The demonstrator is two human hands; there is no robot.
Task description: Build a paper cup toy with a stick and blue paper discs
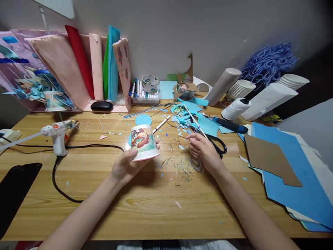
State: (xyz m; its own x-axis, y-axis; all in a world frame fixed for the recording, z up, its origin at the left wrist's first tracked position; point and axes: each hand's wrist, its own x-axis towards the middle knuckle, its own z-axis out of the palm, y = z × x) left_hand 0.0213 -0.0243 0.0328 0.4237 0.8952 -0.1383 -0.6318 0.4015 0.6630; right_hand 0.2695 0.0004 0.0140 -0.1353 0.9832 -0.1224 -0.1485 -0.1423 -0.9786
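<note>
My left hand (126, 165) is wrapped round an upside-down paper cup (144, 141) printed with red fish, held just above the wooden table (104, 205). My right hand (204, 151) rests to the right of the cup, fingers curled over a loop of thin wire or string (195, 162) that lies on the table. Black-handled scissors (218, 144) lie just beyond the right hand. A thin wooden stick (194, 119) and a white pen (161, 124) lie behind the cup among blue paper scraps.
A white glue gun (58, 133) stands at left, its black cord looping across the table. Blue and brown paper sheets (281, 163) lie at right. Marker box, tape roll, paper rolls, stacked cups and thread spool line the back.
</note>
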